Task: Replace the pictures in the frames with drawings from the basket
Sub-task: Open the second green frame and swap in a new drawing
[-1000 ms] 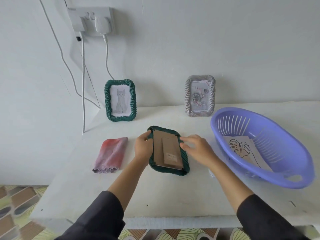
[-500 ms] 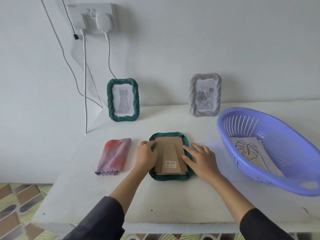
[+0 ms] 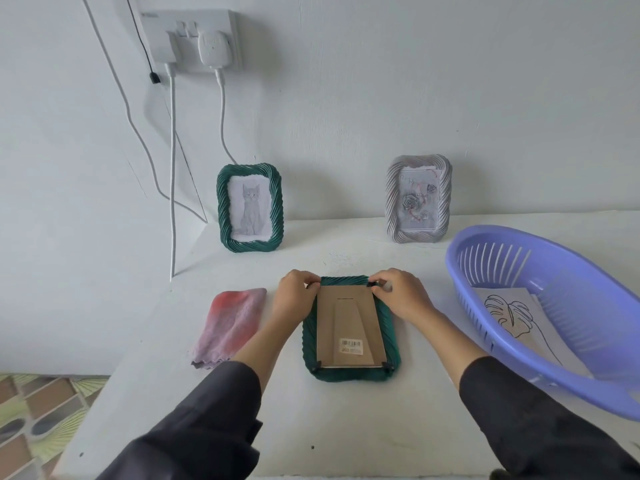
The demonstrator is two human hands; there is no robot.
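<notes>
A green frame (image 3: 349, 370) lies face down on the white table (image 3: 346, 427), its brown cardboard back (image 3: 349, 323) up. My left hand (image 3: 294, 299) has its fingers curled at the frame's far left corner. My right hand (image 3: 401, 296) pinches a small black clip at the far right corner. To the right, a purple basket (image 3: 554, 327) holds a leaf line drawing (image 3: 512, 317). Against the wall stand a second green frame (image 3: 250, 213) with a cat picture and a grey frame (image 3: 418, 199) with a rose picture.
A pink and red cloth (image 3: 230, 327) lies left of the face-down frame. White cables (image 3: 172, 168) hang from a wall socket (image 3: 194, 36) down past the table's left back corner. The table's left edge drops to a patterned floor (image 3: 34, 410).
Both hands slid from the frame's sides up to its far corners. The frame was turned straight, its long side now pointing away from me.
</notes>
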